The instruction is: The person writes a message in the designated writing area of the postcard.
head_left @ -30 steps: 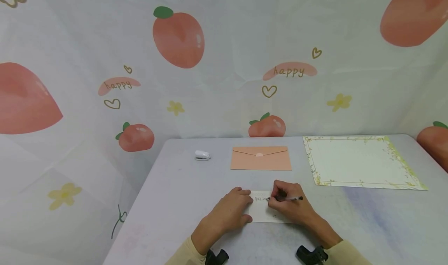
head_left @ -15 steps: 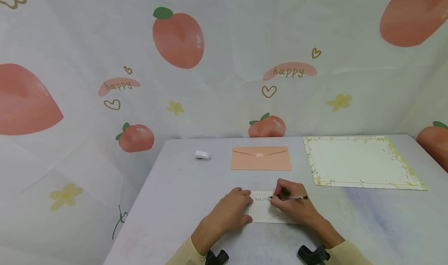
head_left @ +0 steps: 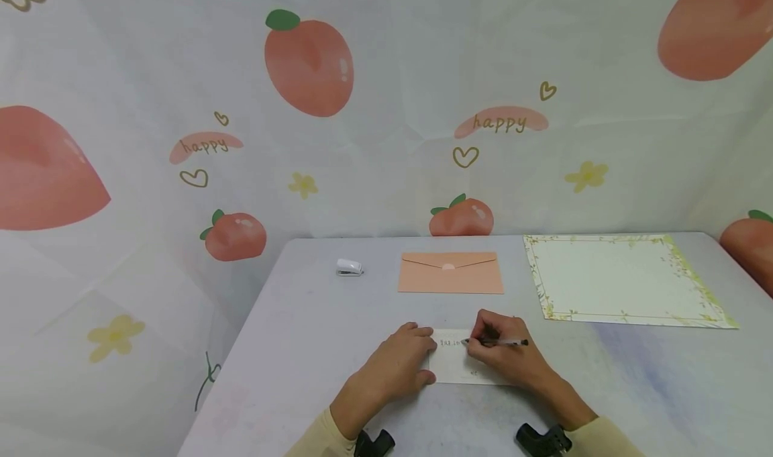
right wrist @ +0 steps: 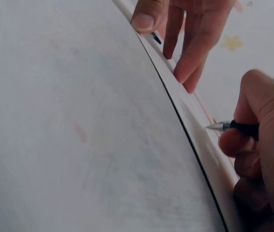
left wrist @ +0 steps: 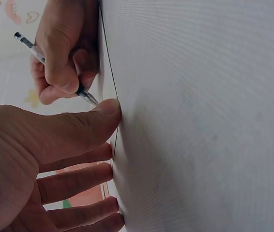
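A small white card (head_left: 449,366) lies on the table with a short line of handwriting near its top left. My left hand (head_left: 395,363) rests on the card's left edge, its fingers extended and the thumb (left wrist: 109,107) at the near edge. Between thumb and fingers, my right hand (head_left: 510,353) pinches a pen (head_left: 510,341) with a clear barrel and dark grip. The pen's metal tip (right wrist: 214,126) is at the card's surface, just right of the writing. The right hand covers the right part of the card.
Behind the card lies a peach envelope (head_left: 449,281), flap side up. A small white stapler (head_left: 349,268) stands to its left. Farther right is a large sheet with a floral border (head_left: 628,282). A fruit-patterned cloth (head_left: 386,141) hangs behind the table.
My right hand and the pen have shifted slightly right along the line of writing, and more marks show on the card. The left hand has stayed in place.
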Demonstrator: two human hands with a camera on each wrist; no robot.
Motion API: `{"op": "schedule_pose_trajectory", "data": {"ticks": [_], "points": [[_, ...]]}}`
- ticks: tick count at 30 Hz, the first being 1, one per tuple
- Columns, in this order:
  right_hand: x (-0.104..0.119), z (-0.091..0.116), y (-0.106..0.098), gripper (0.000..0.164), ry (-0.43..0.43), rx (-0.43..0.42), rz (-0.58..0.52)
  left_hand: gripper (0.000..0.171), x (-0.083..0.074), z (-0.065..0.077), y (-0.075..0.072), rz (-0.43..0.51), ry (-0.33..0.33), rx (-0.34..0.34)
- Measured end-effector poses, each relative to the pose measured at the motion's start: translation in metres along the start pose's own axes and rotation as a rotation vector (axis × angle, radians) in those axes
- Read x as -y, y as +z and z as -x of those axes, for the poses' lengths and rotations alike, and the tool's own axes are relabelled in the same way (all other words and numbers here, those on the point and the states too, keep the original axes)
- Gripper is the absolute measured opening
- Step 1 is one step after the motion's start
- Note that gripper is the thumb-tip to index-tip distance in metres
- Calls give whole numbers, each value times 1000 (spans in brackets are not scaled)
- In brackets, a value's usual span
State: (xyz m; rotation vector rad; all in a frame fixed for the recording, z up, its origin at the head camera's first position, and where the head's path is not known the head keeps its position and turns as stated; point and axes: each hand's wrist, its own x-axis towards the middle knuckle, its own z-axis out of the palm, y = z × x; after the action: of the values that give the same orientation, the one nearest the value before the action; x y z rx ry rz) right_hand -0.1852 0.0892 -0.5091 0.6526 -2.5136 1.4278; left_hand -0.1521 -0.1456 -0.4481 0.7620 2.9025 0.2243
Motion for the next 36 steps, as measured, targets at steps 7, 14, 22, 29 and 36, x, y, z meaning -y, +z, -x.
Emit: {"op": "schedule_pose_trajectory", "data": {"ticks": [7, 14, 22, 29, 36], "points": [[-1, 0, 1, 33, -8, 5, 16, 46, 0, 0, 0, 6, 7, -4], [-2, 0, 1, 32, -14, 19, 24, 46, 0, 0, 0, 2, 7, -6], [-1, 1, -1, 34, -35, 7, 10, 46, -1, 0, 0, 4, 0, -8], [0, 0, 0, 32, -10, -11, 18, 46, -1, -1, 1, 11, -3, -9], [1, 0, 0, 33, -13, -5, 14, 46, -1, 0, 0, 2, -5, -8]]}}
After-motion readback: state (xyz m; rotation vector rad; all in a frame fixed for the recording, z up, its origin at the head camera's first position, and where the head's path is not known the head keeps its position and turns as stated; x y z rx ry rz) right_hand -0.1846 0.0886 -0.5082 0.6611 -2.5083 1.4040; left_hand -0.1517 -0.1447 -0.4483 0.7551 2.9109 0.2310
